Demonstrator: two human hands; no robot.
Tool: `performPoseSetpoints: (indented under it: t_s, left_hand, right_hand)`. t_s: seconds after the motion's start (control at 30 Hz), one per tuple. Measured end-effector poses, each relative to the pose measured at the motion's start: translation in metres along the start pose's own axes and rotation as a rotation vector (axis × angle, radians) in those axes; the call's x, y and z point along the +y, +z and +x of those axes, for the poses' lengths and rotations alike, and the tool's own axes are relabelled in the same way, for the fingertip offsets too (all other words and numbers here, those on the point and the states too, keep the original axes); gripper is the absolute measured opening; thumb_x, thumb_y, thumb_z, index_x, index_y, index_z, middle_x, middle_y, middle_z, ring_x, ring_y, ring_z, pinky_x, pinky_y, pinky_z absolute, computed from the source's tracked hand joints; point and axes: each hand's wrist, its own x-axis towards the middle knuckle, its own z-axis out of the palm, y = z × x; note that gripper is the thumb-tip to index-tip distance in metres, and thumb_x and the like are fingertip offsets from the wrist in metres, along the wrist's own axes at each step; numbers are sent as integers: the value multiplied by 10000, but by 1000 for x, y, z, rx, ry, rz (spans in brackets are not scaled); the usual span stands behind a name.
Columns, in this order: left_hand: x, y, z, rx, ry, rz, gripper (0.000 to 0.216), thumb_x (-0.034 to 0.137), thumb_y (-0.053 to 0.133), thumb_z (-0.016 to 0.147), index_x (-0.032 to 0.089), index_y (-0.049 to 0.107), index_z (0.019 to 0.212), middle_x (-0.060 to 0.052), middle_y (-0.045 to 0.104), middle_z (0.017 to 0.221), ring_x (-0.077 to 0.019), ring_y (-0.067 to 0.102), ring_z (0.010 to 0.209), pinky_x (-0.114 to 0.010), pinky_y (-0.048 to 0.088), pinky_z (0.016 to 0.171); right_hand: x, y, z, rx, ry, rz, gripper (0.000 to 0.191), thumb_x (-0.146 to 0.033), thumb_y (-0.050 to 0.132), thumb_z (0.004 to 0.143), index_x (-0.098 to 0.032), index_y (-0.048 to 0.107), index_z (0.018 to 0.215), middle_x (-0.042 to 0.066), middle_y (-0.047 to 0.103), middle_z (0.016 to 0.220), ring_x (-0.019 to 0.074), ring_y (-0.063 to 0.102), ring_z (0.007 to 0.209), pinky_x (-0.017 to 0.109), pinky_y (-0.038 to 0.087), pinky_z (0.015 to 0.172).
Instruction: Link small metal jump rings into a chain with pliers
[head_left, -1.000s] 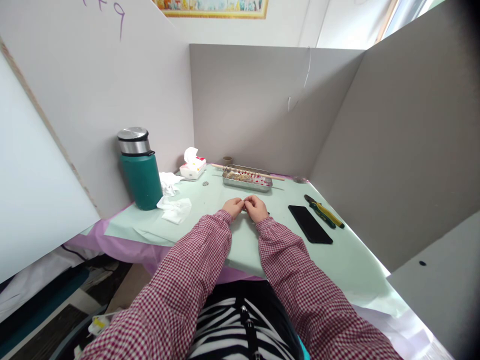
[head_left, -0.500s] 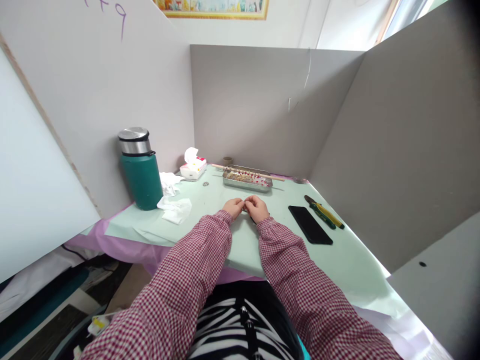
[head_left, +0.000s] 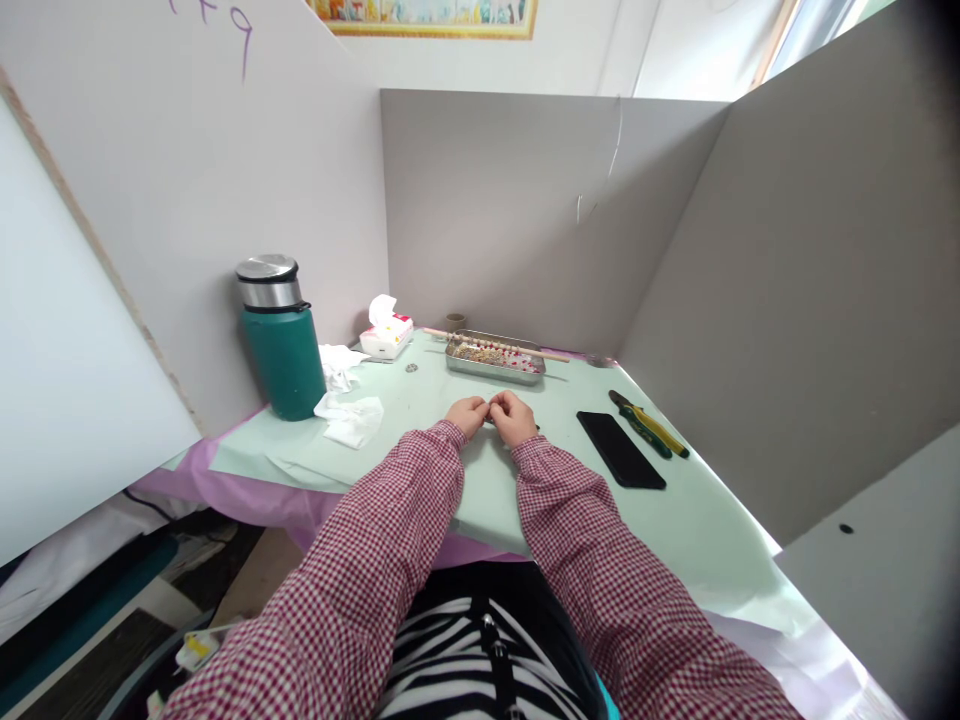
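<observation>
My left hand and my right hand meet fingertip to fingertip just above the middle of the table. Both are closed in a pinch on something small and dark between them, too hidden to name. A bit of something dark also shows under the right hand, near the wrist. Beyond the hands lies a shallow metal tray with many small red and tan beads in it. Across its top rests a thin wooden stick with small pieces along it.
On the right lie a black phone and green-and-yellow pliers. At left stand a green bottle, crumpled tissues and a tissue pack. A small round item lies left of the tray. Grey partitions enclose the table.
Both hands stay in the same place, with the right fingers shifted only very slightly. Everything else is unchanged.
</observation>
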Motion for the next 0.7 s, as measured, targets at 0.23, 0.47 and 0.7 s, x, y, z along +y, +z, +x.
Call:
performPoseSetpoints:
  t_s: [0.23,0.47,0.7]
  left_hand:
    - [0,0,0,29,19,79,280,287,378,781,154,527,586,15,484,508,-112,464,576,-219,371,564]
    - [-4,1,4,42,107,271,292,300,366,797,154,568,646,-10,558,637,-124,475,650,-238,362,640]
    - [-5,-1,4,109,67,256,283,270,362,791,153,595,681,-37,603,715,-137,501,691,-246,370,670]
  right_hand:
    - [-11,-4,-5,-25,-1,-318,194,-284,379,789,-196,546,831,-6,596,698,135,529,653,230,369,633]
    - [-21,-9,-9,-51,-51,-595,206,-271,371,802,-201,562,832,24,610,803,145,517,702,236,307,600]
    - [-18,-13,-9,-283,-161,-631,149,-236,468,714,-185,578,801,31,599,809,164,502,790,244,322,640]
